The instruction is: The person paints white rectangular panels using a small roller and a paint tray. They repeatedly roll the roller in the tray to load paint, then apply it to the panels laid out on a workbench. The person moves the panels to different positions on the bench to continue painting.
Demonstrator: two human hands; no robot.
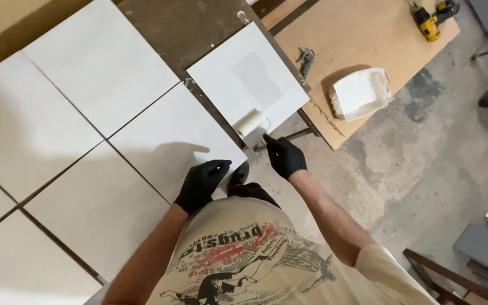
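Right hand [285, 156] closed around paint roller [253, 122] on small white panel [248, 82]; left hand [201, 183] flat, holding nothing, bracing neighbouring panel [173, 135]. Best rolled evenly (light, overlapping passes).

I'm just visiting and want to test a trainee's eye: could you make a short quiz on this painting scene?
1. True or false: both hands wear black gloves.
2. Which hand holds the paint roller?
3. The white paint tray sits on: A) the floor B) the brown board C) a white panel.

Key:
1. True.
2. The right hand; the left hand rests on a white panel.
3. B.
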